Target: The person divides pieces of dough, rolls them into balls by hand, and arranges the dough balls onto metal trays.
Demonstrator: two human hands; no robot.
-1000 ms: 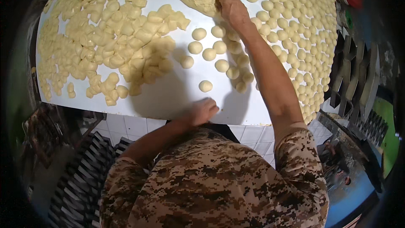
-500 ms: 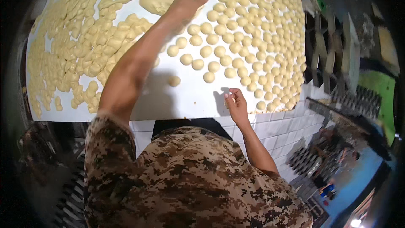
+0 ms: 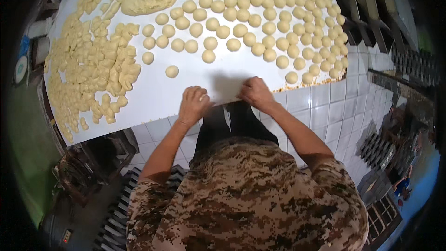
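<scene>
Both my hands are over the near edge of a white tabletop (image 3: 153,97). My left hand (image 3: 194,104) is closed, its fingers curled, with a small pale spot showing at the fingertips that I cannot make out. To its right, my right hand (image 3: 257,94) is closed with the fingers turned in, hiding whatever they may hold. A single round dough ball (image 3: 172,71) lies nearest my left hand. Beyond both hands, smooth pale-yellow dough balls (image 3: 239,30) spread across the middle and right of the table.
Cut dough pieces (image 3: 109,62) lie heaped on the left side. A large dough lump (image 3: 151,1) sits at the far left. Dark slatted racks (image 3: 371,9) stand off the right edge, others at lower left. White tiles (image 3: 316,107) cover the floor below.
My left hand has come back from the far dough lump to the near edge, beside my right hand. My right hand's fingers have curled in. The view has shifted and turned.
</scene>
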